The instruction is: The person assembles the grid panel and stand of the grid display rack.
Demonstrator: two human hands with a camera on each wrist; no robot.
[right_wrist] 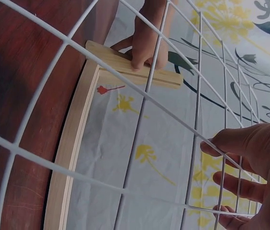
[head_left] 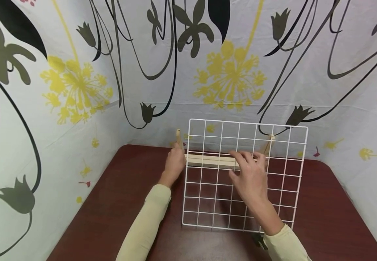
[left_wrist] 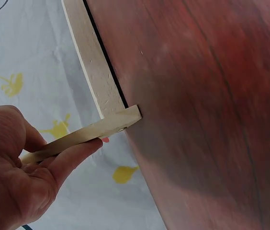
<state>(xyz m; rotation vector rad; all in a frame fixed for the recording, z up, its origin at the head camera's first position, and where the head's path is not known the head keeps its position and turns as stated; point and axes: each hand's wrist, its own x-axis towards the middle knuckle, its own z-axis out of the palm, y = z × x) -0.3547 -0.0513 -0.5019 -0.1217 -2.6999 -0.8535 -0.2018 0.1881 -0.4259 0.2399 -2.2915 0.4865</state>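
Observation:
A wooden stand lies along the table's far edge, made of a long bar [head_left: 212,160] with a shorter end piece [left_wrist: 101,128] at each side. My left hand [head_left: 174,161] pinches the left end piece between thumb and fingers, which rises above the hand. In front of the bar a white wire grid panel [head_left: 216,184] stands tilted upright. My right hand [head_left: 250,177] is at its upper right part, and in the right wrist view the thumb and bent fingers [right_wrist: 240,184] hold its wires. The right end piece [head_left: 266,148] is partly hidden behind grid and hand.
The dark red-brown table [head_left: 110,203] has rounded far corners. White cloth [head_left: 162,87] printed with flowers hangs around its back and sides. A small dark green object [head_left: 259,241] sits under the right forearm, too covered to identify.

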